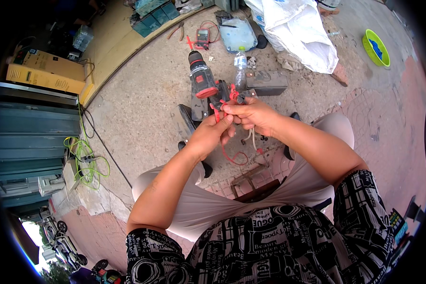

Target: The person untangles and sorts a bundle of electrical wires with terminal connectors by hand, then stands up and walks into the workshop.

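Fingers of the left hand [207,135] and right hand [259,116] pinched nearly closed on red wire [216,113], mid-frame; exact grip partly hidden. Risk: tugging too hard could snap it; a stray knuckle could topple the water bottle [240,71] just above.

- Black-and-pale shirt [265,244] on the person: printed words in mixed typefaces, large and small, across body and sleeves.
- Clear plastic bottle [240,73]: blue-and-white label [240,62], print too small to read.
- Drill [203,79]: tiny pale collar markings, illegible.
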A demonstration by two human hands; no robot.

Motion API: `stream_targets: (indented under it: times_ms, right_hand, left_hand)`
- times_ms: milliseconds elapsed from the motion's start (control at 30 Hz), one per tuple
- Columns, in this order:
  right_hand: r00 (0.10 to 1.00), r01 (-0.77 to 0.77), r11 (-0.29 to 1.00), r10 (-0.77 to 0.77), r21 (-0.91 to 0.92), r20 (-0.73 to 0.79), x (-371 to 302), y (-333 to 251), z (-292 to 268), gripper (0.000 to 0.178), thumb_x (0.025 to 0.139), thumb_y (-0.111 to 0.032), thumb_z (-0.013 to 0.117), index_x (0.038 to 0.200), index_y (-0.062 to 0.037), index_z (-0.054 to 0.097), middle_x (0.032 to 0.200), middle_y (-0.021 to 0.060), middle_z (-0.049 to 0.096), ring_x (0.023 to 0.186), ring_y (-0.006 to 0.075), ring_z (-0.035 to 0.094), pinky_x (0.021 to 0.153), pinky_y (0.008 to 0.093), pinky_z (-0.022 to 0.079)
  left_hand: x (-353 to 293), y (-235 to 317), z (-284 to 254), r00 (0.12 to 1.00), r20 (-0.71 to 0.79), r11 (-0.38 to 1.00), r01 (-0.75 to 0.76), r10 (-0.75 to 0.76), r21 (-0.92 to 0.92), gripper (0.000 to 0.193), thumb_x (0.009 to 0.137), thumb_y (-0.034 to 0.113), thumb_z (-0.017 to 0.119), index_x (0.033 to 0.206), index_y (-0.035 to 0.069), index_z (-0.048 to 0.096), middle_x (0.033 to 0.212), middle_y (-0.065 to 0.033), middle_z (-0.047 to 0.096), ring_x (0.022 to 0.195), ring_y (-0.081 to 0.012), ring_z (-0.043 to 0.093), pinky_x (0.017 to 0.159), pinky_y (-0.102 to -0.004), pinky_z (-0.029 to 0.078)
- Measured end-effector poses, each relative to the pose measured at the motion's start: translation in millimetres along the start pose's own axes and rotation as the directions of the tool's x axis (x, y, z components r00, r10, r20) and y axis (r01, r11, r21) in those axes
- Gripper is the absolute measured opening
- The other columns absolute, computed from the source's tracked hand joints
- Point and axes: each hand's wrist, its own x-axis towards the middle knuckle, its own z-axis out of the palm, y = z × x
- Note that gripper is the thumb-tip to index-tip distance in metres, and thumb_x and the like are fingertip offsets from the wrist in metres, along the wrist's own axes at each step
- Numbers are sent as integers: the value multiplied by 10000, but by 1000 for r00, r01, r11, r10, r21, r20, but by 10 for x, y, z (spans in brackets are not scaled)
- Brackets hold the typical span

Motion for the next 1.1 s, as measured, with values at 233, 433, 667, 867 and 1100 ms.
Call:
stream_targets:
  times_ms: [233, 433, 667, 867, 1100]
  right_hand:
    - [992, 52, 998, -54, -25, -110, -13, 43, -17, 307, 760, -199, 770, 968, -93, 569, 715, -36, 558, 476, 18, 344, 422, 209, 214]
    - [939, 295, 938, -320, -183, -126, -163, 64, 182, 171, 771, -77, 737, 867, -67, 597, 763, 11, 617, 620, 74, 551, 551, 211, 427]
    - [810, 500, 718, -585, -484, -31, -8, 142, 138, 135, 783, -32, 700, 894, -24, 624, 757, -8, 641, 632, 63, 564, 569, 210, 436]
    - [809, 453, 639, -588, -622, -15, 23, 128, 128, 144, 791, -57, 700, 910, -13, 632, 773, 3, 657, 632, 71, 575, 571, 212, 440]
    - [900, 390, 864, -431, -318, -67, -10, 99, 94, 206, 776, -109, 736, 925, -12, 632, 790, 41, 654, 667, 98, 594, 616, 250, 478]
  left_hand:
    - [5, -197, -61, 999, 10, 976, -43, 46, -213, 302, 1000, 241, 391, 1119, 16, 554, 861, -55, 590, 737, -127, 559, 697, -270, 481]
    - [-2, -220, 11, 998, -57, 985, 2, -12, -171, 255, 994, 246, 400, 1044, 60, 567, 807, -28, 594, 640, -89, 522, 575, -235, 420]
    - [72, -177, 21, 995, -94, 986, 3, -19, -168, 200, 985, 227, 406, 930, 89, 540, 765, -1, 566, 552, -64, 420, 479, -220, 325]
    - [83, -183, 24, 992, -122, 988, 17, -36, -156, 205, 991, 233, 397, 949, 92, 539, 776, 0, 563, 562, -66, 434, 476, -221, 329]
    - [88, -188, 10, 998, -47, 982, 26, -36, -188, 244, 996, 260, 399, 1052, 77, 551, 816, -1, 575, 655, -87, 524, 566, -229, 416]
